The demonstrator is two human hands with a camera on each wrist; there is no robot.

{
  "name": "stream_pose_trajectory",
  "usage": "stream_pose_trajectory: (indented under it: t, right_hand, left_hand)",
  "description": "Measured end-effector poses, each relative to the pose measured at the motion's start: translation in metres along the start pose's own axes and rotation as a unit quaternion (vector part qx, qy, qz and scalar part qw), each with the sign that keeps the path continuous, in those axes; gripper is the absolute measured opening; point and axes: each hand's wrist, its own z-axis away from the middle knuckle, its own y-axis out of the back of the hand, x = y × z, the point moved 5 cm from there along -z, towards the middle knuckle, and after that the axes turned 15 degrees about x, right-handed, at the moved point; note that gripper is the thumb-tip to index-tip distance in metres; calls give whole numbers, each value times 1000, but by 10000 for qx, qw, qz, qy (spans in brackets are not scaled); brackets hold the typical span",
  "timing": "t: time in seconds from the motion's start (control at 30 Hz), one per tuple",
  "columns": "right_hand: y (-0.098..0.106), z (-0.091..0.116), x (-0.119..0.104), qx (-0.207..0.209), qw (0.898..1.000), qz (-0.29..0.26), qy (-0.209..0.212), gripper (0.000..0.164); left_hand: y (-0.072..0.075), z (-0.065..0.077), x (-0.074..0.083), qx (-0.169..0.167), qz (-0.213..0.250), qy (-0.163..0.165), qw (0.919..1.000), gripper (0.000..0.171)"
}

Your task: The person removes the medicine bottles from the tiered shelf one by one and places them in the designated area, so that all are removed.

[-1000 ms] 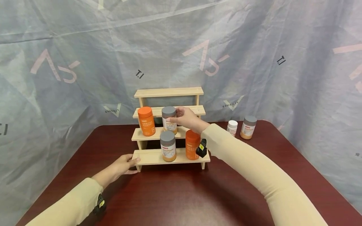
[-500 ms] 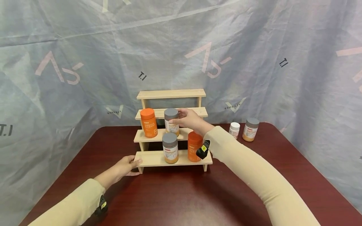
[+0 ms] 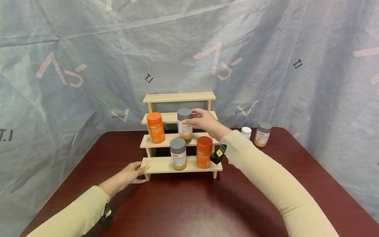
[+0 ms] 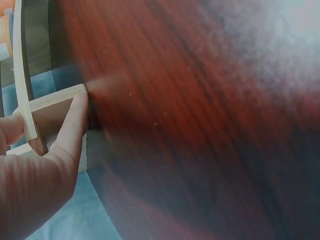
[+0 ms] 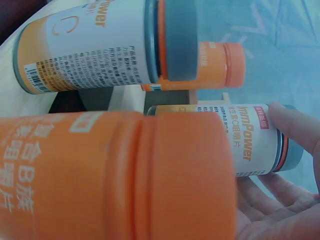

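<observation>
My right hand (image 3: 208, 124) grips a grey-lidded supplement jar (image 3: 185, 126) between thumb and fingers, at the second tier of a wooden step rack (image 3: 158, 165). Whether the jar's base touches that tier I cannot tell. In the right wrist view, the thumb lies on the label of this jar (image 5: 250, 140) near its lid. To its left an orange jar (image 3: 156, 128) stands on the same tier. Below, the bottom tier bears another grey-lidded jar (image 3: 178, 154) and a red-orange jar (image 3: 204, 153). My left hand (image 3: 130, 173) holds the rack's lower left end, one finger (image 4: 72, 122) along its leg.
A small white bottle (image 3: 246, 132) and a further grey-lidded jar (image 3: 262, 135) stand on the dark red table (image 3: 177, 204) to the right of the rack. Behind hangs a grey printed sheet (image 3: 177, 49). The two upper tiers rise behind the jars.
My right hand has moved the held jar to the right and slightly up, away from the orange jar. The left hand keeps its hold on the rack. The head view has shifted slightly.
</observation>
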Motion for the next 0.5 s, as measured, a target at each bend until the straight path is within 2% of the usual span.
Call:
stream_pose_trajectory:
  t: [0.27,0.5]
  right_hand:
    - [12,-2,4,2,9997,167,-198,74]
    - [28,0,7,140,9988,275,-367,88]
  left_hand:
    - [0,-1,-2,-26,52,85,9999,55]
    - [0,-1,-3,-26,55,76,10000,56]
